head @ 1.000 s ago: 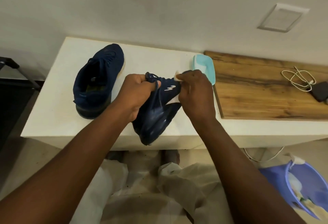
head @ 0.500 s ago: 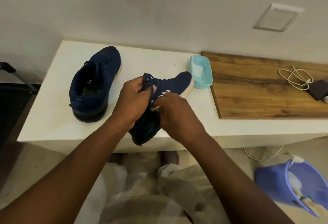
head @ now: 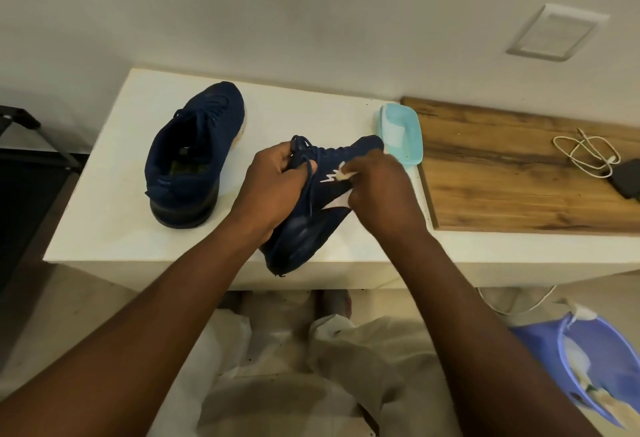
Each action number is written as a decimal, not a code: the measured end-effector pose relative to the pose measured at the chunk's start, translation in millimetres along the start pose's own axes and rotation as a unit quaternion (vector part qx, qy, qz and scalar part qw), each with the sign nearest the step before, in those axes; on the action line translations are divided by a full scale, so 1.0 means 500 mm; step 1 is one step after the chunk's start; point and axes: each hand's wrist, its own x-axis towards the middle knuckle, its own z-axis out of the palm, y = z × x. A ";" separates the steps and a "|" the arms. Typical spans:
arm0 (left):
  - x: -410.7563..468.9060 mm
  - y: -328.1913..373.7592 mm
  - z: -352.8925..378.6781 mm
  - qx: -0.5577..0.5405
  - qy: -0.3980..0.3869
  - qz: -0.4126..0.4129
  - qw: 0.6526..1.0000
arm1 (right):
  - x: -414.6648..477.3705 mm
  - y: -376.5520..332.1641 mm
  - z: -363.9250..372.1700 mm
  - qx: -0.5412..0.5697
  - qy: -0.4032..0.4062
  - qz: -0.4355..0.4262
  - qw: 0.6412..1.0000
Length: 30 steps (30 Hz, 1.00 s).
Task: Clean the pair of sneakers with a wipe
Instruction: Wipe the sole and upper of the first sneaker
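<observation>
Sneaker point(head: 304, 232) beside the tray point(head: 415, 147): light, soft-sided, I judge; my left hand point(head: 273, 187) grips its laced collar, my right hand point(head: 379, 187) pinches the wipe point(head: 342, 175) against its side.

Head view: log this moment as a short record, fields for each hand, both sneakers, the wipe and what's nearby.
left hand: grips the held sneaker at its collar and laces
right hand: holds a wipe against that sneaker's side, by the white logo
second sneaker: upright on the white counter, left of the hands, untouched
nearby: teal tray beside a wooden board
</observation>
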 end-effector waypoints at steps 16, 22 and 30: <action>0.007 -0.005 -0.013 -0.053 -0.005 -0.047 0.997 | -0.044 -0.072 0.024 0.040 -0.044 -0.097 0.993; 0.013 -0.007 -0.017 -0.073 -0.021 -0.077 0.994 | 0.013 -0.019 0.017 0.001 0.056 -0.006 0.998; 0.029 -0.013 -0.032 -0.126 0.007 -0.097 0.987 | -0.047 -0.113 0.058 -0.010 0.015 -0.129 0.992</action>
